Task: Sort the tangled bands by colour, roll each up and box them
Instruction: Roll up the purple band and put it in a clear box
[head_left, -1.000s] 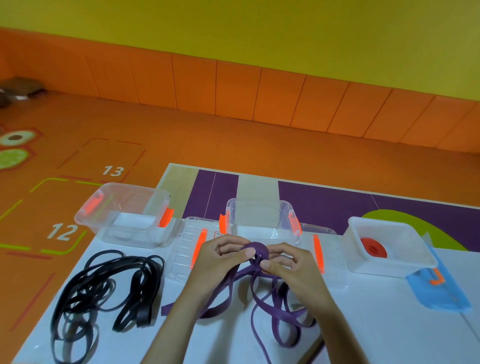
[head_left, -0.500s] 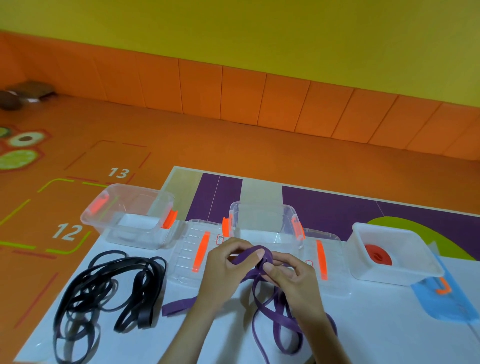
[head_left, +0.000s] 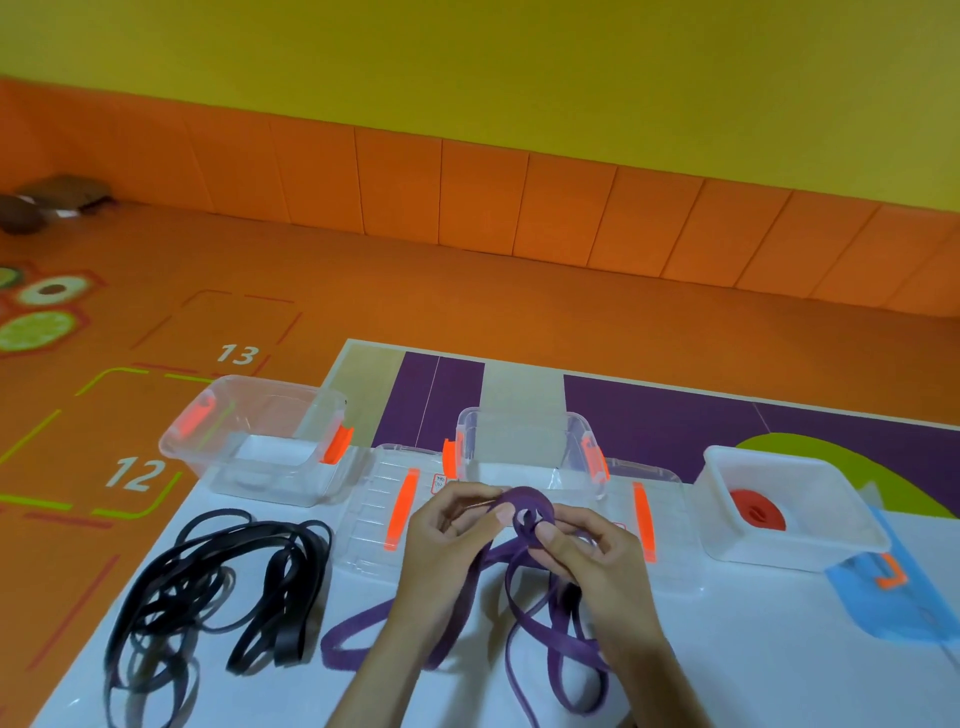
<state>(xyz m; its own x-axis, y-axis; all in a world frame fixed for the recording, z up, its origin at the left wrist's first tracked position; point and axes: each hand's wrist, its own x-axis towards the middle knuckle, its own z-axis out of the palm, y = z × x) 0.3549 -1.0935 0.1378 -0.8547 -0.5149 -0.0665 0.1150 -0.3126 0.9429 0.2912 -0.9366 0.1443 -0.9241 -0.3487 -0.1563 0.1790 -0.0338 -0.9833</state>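
The purple roll (head_left: 527, 512) has grown a little since 1 second ago, with the left hand (head_left: 452, 527) and the right hand (head_left: 589, 553) both pinching it just before the middle clear box (head_left: 519, 441), its loose tail (head_left: 353, 639) lying on the table (head_left: 753, 649).

A purple band (head_left: 524, 512) lay at lower centre on a white table (head_left: 779, 675), with black bands (head_left: 218, 582) at lower left. The clear left box (head_left: 270, 441) and clear middle box (head_left: 524, 447) had bright orange latches (head_left: 335, 444). At right, a white box (head_left: 769, 551) held a red roll (head_left: 756, 512), beside a blue lid (head_left: 872, 608). The floor (head_left: 467, 301) was orange with white numerals and green lines. The wall (head_left: 467, 67) was yellow above orange panels (head_left: 467, 192). A mat (head_left: 649, 415) showed purple, beige and green.
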